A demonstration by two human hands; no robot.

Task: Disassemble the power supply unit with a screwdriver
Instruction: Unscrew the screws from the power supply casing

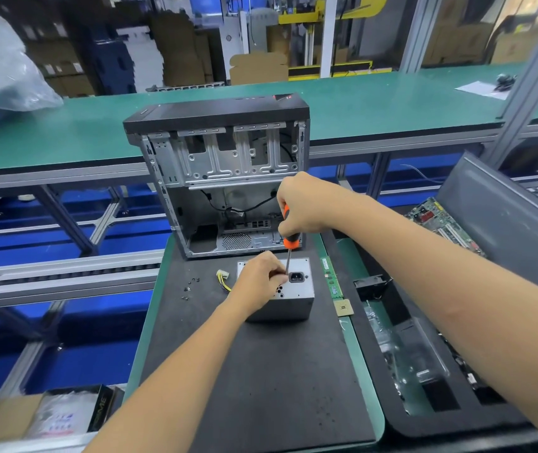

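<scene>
— On the near part of the bench (195,371), what lies closest?

— A dark mat, and both forearms reaching out over it. At its far end sits the power supply unit (289,300), a grey metal box with its socket face turned up.

— What is the left hand doing?

— The left hand (259,279) rests on top of the unit, fingers curled, pinching near the screwdriver's metal shaft just beside the black power socket (296,276). Whether the fingertips grip the shaft itself or a screw I cannot tell.

— And the right?

— The right hand (303,204) is above it, wrapped round the orange and black handle of the screwdriver (290,245), which stands nearly upright with its tip down at the unit's top face.

— Anything beside the unit?

— To its left, a bundle of yellow wires with a white connector (223,279), and further left a few small dark screws (191,286) scattered on the mat. To its right, a green memory stick (330,276) lies lengthwise along the mat's edge, with a square processor chip (343,308) at its near end.

— And beyond?

— Just behind the unit stands the open computer case (225,178), its inside showing bare metal bays and a few black cables. At the right, a circuit board (441,223) lies against a grey panel. Further back runs a long green conveyor surface (375,99).
</scene>
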